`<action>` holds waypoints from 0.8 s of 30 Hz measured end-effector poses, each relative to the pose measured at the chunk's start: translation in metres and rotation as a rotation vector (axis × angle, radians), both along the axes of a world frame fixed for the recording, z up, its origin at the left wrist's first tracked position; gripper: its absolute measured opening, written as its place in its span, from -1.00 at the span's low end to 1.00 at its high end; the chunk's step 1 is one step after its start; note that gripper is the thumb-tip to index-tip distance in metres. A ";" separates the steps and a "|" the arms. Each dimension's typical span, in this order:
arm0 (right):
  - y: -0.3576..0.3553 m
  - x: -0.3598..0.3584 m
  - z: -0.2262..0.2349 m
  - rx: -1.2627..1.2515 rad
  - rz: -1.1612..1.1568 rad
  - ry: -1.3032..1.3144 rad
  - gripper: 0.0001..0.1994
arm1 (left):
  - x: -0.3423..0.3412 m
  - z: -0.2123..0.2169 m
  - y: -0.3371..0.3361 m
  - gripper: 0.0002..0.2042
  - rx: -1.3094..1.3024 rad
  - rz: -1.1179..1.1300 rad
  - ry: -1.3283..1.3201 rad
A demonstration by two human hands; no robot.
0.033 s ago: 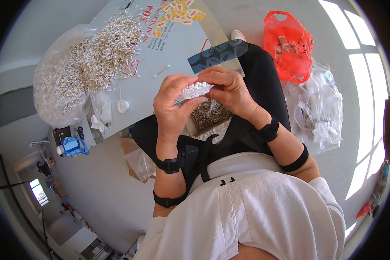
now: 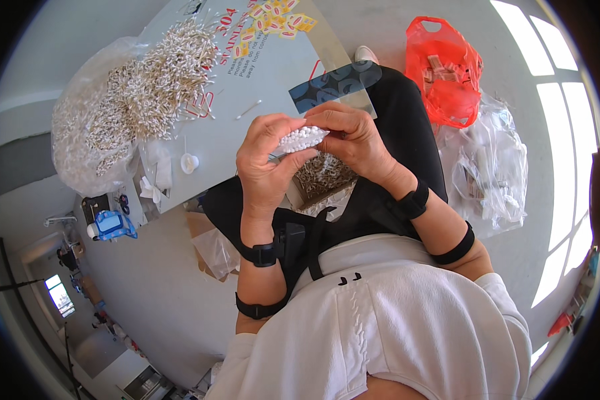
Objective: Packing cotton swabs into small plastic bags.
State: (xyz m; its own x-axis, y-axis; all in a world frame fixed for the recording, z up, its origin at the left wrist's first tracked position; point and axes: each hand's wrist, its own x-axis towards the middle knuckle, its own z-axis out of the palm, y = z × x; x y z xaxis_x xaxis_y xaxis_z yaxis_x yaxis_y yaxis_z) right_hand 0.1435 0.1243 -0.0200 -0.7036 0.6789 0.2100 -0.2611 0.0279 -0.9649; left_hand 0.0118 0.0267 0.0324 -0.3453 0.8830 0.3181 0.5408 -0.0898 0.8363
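Observation:
Above my lap, my left hand (image 2: 263,150) and my right hand (image 2: 359,141) are closed on a packed bundle of cotton swabs (image 2: 300,139) from either side. Its white tips face up, and what looks like clear film surrounds it. My left thumb and fingers curve round one end, while my right fingers pinch the other. Partly hidden below the hands, loose cotton swabs (image 2: 325,175) fill an open cardboard box (image 2: 297,196). On the table (image 2: 267,79) at the left, a large pile of cotton swabs (image 2: 160,80) spills from a clear plastic bag (image 2: 70,143).
One loose swab (image 2: 249,110) and a small white cup (image 2: 189,163) lie on the table. Yellow labels (image 2: 273,20) are scattered at its far side. To the right, a red plastic bag (image 2: 447,100) and clear bags (image 2: 490,177) sit on the floor. Scissors (image 2: 123,203) rest near the left edge.

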 end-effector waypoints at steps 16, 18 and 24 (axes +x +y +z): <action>0.000 0.004 0.012 0.117 0.045 -0.010 -0.72 | 0.000 0.005 0.000 -0.66 0.069 -0.018 0.232; 0.000 0.004 0.012 0.171 0.012 -0.001 -0.72 | 0.004 0.005 0.000 -0.67 0.055 0.002 0.201; -0.004 0.003 0.017 0.279 -0.063 0.010 -0.70 | 0.006 0.007 0.001 -0.69 0.082 0.019 0.274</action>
